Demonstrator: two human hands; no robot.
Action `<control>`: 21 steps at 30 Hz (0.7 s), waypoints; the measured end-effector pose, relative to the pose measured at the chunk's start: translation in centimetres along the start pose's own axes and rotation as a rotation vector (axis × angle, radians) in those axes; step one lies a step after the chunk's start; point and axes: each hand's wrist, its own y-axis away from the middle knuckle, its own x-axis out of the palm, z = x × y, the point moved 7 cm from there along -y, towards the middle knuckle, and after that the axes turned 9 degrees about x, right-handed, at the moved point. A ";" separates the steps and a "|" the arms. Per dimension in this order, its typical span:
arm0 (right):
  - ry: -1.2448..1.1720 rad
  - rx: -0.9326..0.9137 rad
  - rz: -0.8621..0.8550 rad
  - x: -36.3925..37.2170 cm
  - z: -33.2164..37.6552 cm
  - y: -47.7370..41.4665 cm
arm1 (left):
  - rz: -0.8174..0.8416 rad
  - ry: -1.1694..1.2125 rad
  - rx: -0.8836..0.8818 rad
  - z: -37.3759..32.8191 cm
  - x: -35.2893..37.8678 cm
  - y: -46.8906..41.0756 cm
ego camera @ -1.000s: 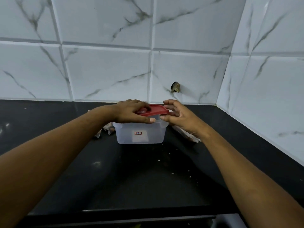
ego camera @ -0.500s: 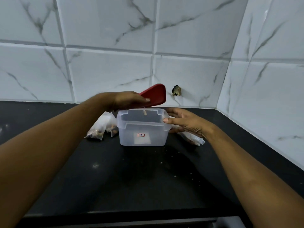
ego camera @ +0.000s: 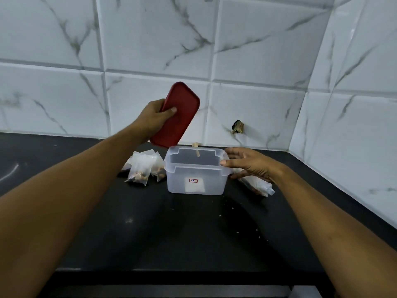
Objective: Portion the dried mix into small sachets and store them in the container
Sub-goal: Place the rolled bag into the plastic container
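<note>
Now that the box is no longer sealed as it was a second ago, you are working with an open container. At the left, the small clear sachets of brown dried mix (ego camera: 141, 166) are lying in a cluster on the black surface (ego camera: 150, 233), just beside the box and not yet inside it. Your left hand (ego camera: 154, 117) is gripping the flat red rounded-rectangle plastic lid (ego camera: 178, 121), thumb across its face. It is swinging the lid up and leftward, tilted, clear of the rim it was covering a moment back. Below it the translucent rectangular plastic container (ego camera: 196, 175) is standing uncovered, with a pale wooden stick (ego camera: 197, 152) showing at its back wall. Your right hand (ego camera: 249, 164) is steadying the container's right end, fingers straight and loose, thumb touching the rim, gripping nothing. Under that wrist a larger clear bag (ego camera: 257, 186) is lying on the surface. By my reading, you are clearing the way for loading the sachets.
</note>
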 end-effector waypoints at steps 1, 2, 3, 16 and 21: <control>0.002 0.005 -0.002 -0.1 0.1 0.0 | -0.056 0.018 0.000 0.3 -0.6 0.2; 0.011 0.017 -0.011 -0.1 0.0 0.0 | -0.119 0.041 0.002 0.5 -1.4 0.4; 0.025 0.033 -0.029 -0.3 0.0 0.0 | -0.190 0.061 -0.002 0.7 -2.3 0.6; 0.395 -0.175 -0.405 2.3 7.9 -0.9 | -0.299 -0.002 -0.389 3.5 -14.0 9.7; 0.479 -0.229 -0.428 6.2 9.9 -1.5 | -0.196 -0.113 -0.521 6.4 -15.8 15.6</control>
